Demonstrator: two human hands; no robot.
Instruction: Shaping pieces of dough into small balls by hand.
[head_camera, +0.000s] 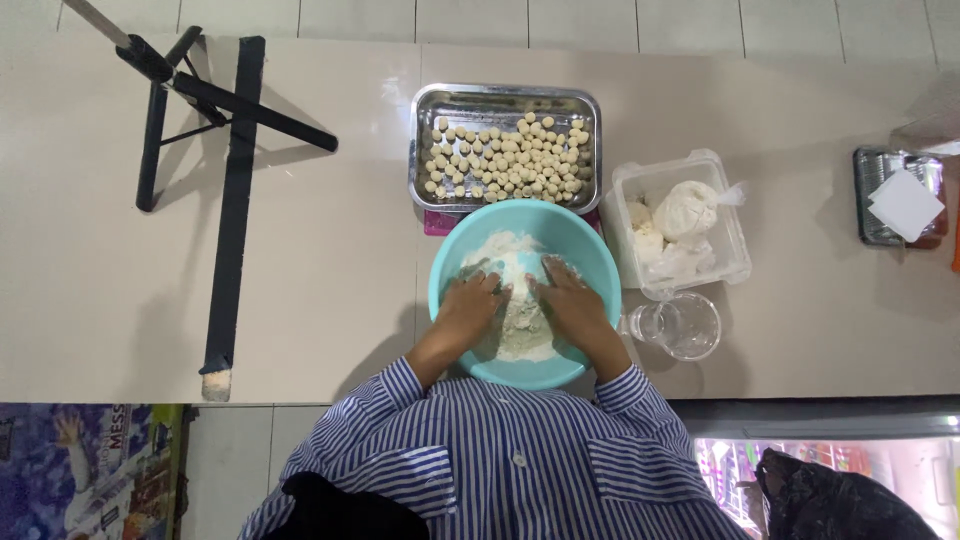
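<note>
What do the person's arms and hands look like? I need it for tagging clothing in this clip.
Both arms wear a long-sleeved shirt with narrow blue and white vertical stripes, the sleeves pushed up the forearms. The left hand and right hand are bare, with no gloves; flour dusts the fingers. No rings or watch can be made out.

A single overhead view looks almost straight down on the pale worktop (300, 250) from above the person's head, at middling distance. The striped shirt (500, 460) fills the bottom edge, the worktop's far edge and a tiled wall run along the top, and the near edge crosses low in the frame.
</note>
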